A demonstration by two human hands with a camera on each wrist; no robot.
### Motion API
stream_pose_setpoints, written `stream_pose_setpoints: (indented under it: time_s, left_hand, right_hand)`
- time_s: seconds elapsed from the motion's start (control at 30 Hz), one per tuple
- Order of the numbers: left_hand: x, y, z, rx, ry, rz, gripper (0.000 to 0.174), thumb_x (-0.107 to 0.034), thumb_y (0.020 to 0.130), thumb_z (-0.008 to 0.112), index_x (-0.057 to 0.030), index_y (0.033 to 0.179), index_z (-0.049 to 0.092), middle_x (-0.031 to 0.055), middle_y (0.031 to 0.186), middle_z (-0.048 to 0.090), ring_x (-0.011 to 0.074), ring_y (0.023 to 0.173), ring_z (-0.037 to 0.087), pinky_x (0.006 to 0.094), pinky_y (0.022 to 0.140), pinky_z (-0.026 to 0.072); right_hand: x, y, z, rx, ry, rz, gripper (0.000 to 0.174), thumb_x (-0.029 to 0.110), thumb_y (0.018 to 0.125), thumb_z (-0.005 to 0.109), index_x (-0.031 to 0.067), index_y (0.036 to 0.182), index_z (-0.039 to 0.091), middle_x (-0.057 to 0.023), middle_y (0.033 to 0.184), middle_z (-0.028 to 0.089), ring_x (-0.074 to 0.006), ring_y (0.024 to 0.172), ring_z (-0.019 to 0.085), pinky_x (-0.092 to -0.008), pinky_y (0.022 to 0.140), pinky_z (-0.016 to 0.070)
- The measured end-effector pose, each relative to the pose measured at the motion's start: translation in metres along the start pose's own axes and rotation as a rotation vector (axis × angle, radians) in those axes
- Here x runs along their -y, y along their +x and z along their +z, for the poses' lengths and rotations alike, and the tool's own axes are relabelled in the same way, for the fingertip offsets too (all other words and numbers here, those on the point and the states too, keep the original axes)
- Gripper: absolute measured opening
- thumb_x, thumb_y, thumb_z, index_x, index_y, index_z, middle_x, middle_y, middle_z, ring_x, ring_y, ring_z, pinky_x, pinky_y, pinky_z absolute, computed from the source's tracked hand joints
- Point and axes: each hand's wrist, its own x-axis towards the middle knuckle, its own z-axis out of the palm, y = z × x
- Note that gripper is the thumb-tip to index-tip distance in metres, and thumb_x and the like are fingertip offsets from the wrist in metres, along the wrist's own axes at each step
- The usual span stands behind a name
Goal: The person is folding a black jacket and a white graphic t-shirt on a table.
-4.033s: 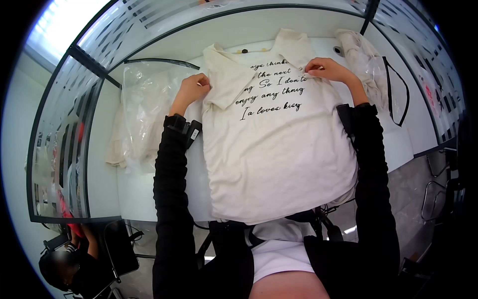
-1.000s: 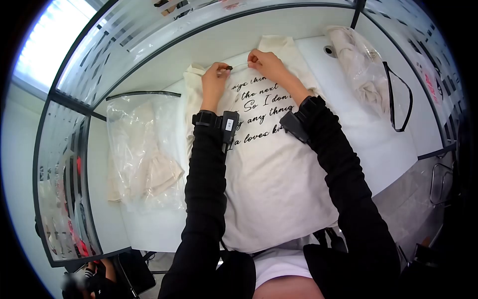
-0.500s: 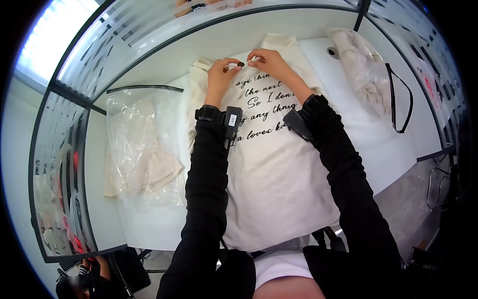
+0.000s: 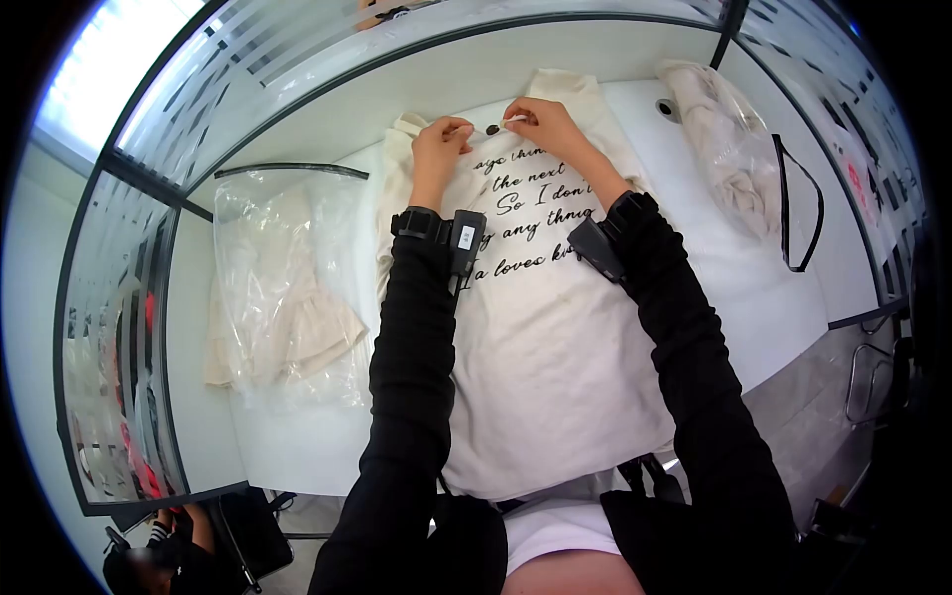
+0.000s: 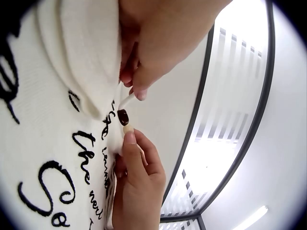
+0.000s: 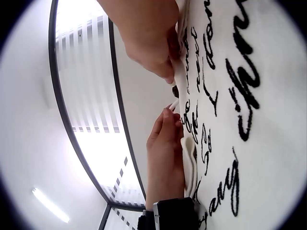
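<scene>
A cream garment (image 4: 555, 347) with black script lies on the white table. At its neckline, a dark oval piece (image 4: 492, 129) sits between the two hands. My left hand (image 4: 439, 157) is at the left of the neckline; in the left wrist view it pinches a thin white cord (image 5: 126, 101) beside the dark piece (image 5: 123, 117). From the other side, my right hand (image 4: 551, 131) pinches a small pale part touching the dark piece, also visible in the right wrist view (image 6: 175, 91). The garment's fabric hides some fingers in the wrist views.
Clear bags holding cream cloth lie at the left (image 4: 283, 288) and right (image 4: 729, 149). Dark-framed partitions (image 4: 476, 38) surround the table, with a round hole (image 4: 666, 107) near the back right. Another person (image 4: 159, 555) is at the lower left.
Both hands have come inward from the garment's sides to its neckline. Recently the left fingers have drawn slightly left from the dark piece, which now shows between the hands.
</scene>
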Motion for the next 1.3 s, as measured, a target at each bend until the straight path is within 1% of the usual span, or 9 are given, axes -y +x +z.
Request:
stream_pose_setpoints:
  time_s: [0.13, 0.23, 0.43, 0.53, 0.63, 0.73, 1.07, 1.17, 1.3]
  left_hand:
    - [-0.006, -0.002, -0.001, 0.059, 0.151, 0.022, 0.014, -0.016, 0.076, 0.066, -0.0052, 0.084, 0.067, 0.0040, 0.066, 0.063, 0.0089, 0.054, 0.055, 0.0224, 0.053, 0.0453]
    - [-0.007, -0.003, -0.001, 0.055, 0.240, 0.021, 0.013, -0.017, 0.074, 0.067, -0.0074, 0.082, 0.068, 0.0036, 0.065, 0.063, 0.0088, 0.056, 0.054, 0.0222, 0.054, 0.0435]
    - [-0.004, -0.004, 0.000, 0.085, 0.235, 0.043, 0.016, -0.017, 0.072, 0.067, -0.0042, 0.082, 0.068, 0.0060, 0.070, 0.065, 0.0111, 0.063, 0.060, 0.0228, 0.060, 0.0462]
    - [-0.002, -0.003, 0.000, 0.082, 0.299, 0.063, 0.017, -0.017, 0.071, 0.067, -0.0035, 0.082, 0.067, 0.0069, 0.071, 0.065, 0.0121, 0.063, 0.061, 0.0232, 0.061, 0.0469]
    - [-0.002, -0.003, 0.000, 0.098, 0.323, 0.054, 0.018, -0.017, 0.070, 0.066, -0.0034, 0.083, 0.067, 0.0076, 0.072, 0.065, 0.0136, 0.064, 0.061, 0.0240, 0.060, 0.0469]
    - [-0.003, -0.002, 0.001, 0.104, 0.350, 0.043, 0.020, -0.017, 0.069, 0.065, -0.0030, 0.083, 0.066, 0.0081, 0.072, 0.065, 0.0155, 0.064, 0.061, 0.0257, 0.060, 0.0467]
    - [0.004, 0.000, 0.000, 0.123, 0.364, 0.118, 0.017, -0.016, 0.071, 0.064, -0.0034, 0.083, 0.065, 0.0083, 0.077, 0.063, 0.0167, 0.066, 0.059, 0.0271, 0.062, 0.0461]
    - [0.001, -0.002, 0.000, 0.112, 0.340, 0.097, 0.016, -0.014, 0.072, 0.064, -0.0039, 0.084, 0.066, 0.0076, 0.075, 0.063, 0.0157, 0.064, 0.059, 0.0263, 0.061, 0.0459]
    - [0.006, 0.001, 0.001, 0.107, 0.296, 0.091, 0.017, -0.015, 0.070, 0.067, -0.0044, 0.083, 0.067, 0.0057, 0.068, 0.062, 0.0124, 0.061, 0.056, 0.0243, 0.058, 0.0447]
  right_hand:
    - [-0.004, 0.000, 0.002, -0.010, 0.064, -0.033, 0.015, 0.016, 0.075, 0.066, 0.0056, 0.085, 0.061, -0.0049, 0.063, 0.054, -0.0118, 0.057, 0.049, -0.0250, 0.055, 0.0408]
    - [-0.003, 0.000, 0.000, 0.021, -0.005, 0.045, 0.014, 0.016, 0.075, 0.066, 0.0070, 0.084, 0.062, -0.0023, 0.058, 0.050, -0.0105, 0.053, 0.044, -0.0246, 0.052, 0.0380]
    - [-0.005, 0.000, 0.000, 0.026, 0.001, 0.028, 0.016, 0.018, 0.072, 0.068, 0.0084, 0.084, 0.064, -0.0011, 0.058, 0.049, -0.0099, 0.053, 0.043, -0.0249, 0.051, 0.0365]
    - [-0.004, 0.000, -0.001, 0.067, -0.046, 0.050, 0.018, 0.019, 0.070, 0.067, 0.0073, 0.082, 0.063, -0.0032, 0.064, 0.054, -0.0114, 0.057, 0.049, -0.0260, 0.053, 0.0397]
    - [-0.003, -0.001, 0.001, 0.039, 0.007, -0.004, 0.014, 0.013, 0.073, 0.063, 0.0024, 0.081, 0.059, -0.0025, 0.066, 0.053, -0.0086, 0.060, 0.046, -0.0229, 0.055, 0.0387]
    - [-0.003, 0.002, -0.001, 0.074, -0.046, 0.044, 0.021, 0.021, 0.067, 0.063, 0.0037, 0.077, 0.059, -0.0097, 0.075, 0.061, -0.0200, 0.069, 0.059, -0.0290, 0.063, 0.0454]
    - [-0.002, 0.001, 0.000, 0.084, -0.132, 0.005, 0.020, 0.022, 0.068, 0.063, 0.0051, 0.079, 0.062, -0.0117, 0.077, 0.061, -0.0234, 0.073, 0.060, -0.0300, 0.066, 0.0466]
    - [0.001, -0.001, -0.002, 0.101, -0.145, 0.008, 0.013, 0.014, 0.071, 0.060, 0.0047, 0.081, 0.062, -0.0080, 0.075, 0.057, -0.0163, 0.068, 0.053, -0.0273, 0.064, 0.0433]
    - [0.000, -0.001, -0.002, 0.106, -0.123, 0.030, 0.014, 0.014, 0.071, 0.062, 0.0046, 0.081, 0.061, -0.0081, 0.075, 0.056, -0.0162, 0.068, 0.052, -0.0270, 0.064, 0.0431]
